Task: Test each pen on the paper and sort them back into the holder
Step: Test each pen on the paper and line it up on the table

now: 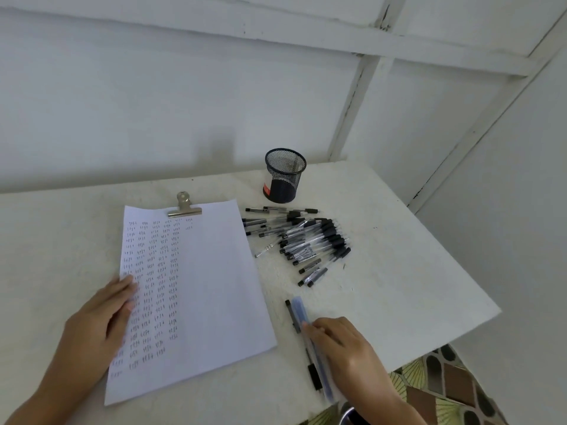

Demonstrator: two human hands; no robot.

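Paper lies flat on the white worktop, held at its top edge by a metal bulldog clip. Columns of small pen marks fill its left half, and the right half is blank.

The left hand rests palm down on the sheet's left edge. Its grip is wide, with the fingers straight and pressing on the sheet and nothing held in it.

Beyond the sheet's top right corner, the black mesh holder stands upright near the wall, with a red and white label low on its side. Just in front of it, to the right of the paper, a pile of pens lies loose on the worktop. The pens are clear-barrelled with dark caps, fanned and overlapping, and a few strays lie at the edges of the pile.

Nearer the person, the right hand reaches in low over the worktop, right of the paper's bottom corner. Under its fingertips lies a blurred bluish pen, long and smeared in the frame. A black pen lies just beside it on the left, and another dark pen end shows closer to the worktop's front edge. The fingers touch the blurred pen, but with the smear I cannot tell whether the grip has closed on it or only rests on top.

Past the worktop's corner, a patterned surface in green and brown shows below.
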